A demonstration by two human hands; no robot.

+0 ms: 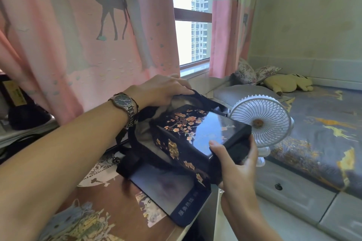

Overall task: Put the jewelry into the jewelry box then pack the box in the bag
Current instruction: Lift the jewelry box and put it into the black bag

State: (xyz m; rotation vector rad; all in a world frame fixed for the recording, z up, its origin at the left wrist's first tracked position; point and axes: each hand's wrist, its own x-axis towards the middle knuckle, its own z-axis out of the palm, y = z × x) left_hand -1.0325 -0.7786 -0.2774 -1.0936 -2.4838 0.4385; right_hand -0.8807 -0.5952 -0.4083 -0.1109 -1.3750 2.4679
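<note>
The left hand [162, 89] held the bag [166, 188] open by its rim; the right hand's fingers [214, 146] gripped the jewelry box [188, 131], half inside on the counter [117, 211].

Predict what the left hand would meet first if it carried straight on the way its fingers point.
Probably the white round desk fan, beyond the left hand gripping the dark fabric bag; depth is unclear.
</note>
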